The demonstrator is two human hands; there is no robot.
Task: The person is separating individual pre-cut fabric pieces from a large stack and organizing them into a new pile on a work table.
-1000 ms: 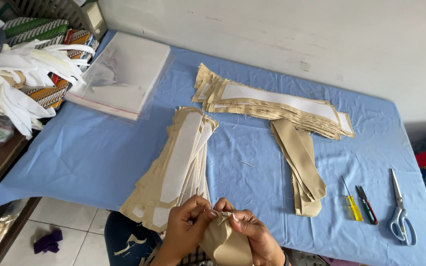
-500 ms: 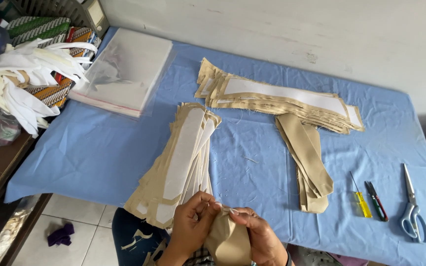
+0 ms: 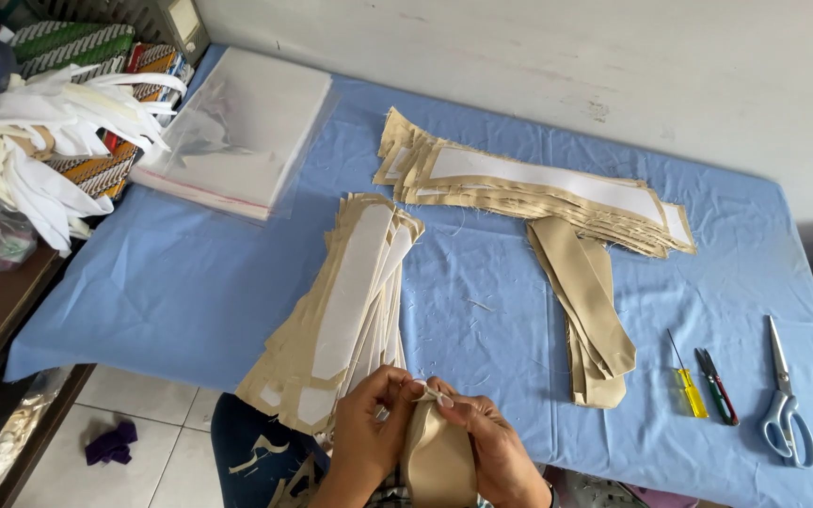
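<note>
At the bottom middle, my left hand and my right hand pinch the top end of one tan fabric strip, which hangs down between them over the table's near edge. Just left of my hands lies a stack of tan strips with white lining, running towards me. A second stack of lined tan strips lies across the far middle of the blue tablecloth. A pile of plain tan strips lies to the right of my hands.
A yellow-handled screwdriver, a dark-handled tool and blue-handled scissors lie at the right. A stack of clear plastic bags sits far left. White strips drape over patterned cloth on a side shelf. A pale wall stands behind.
The view has shifted slightly, so the table items sit a little more to the right. My hands stay together on the tan strip, working its top end.
</note>
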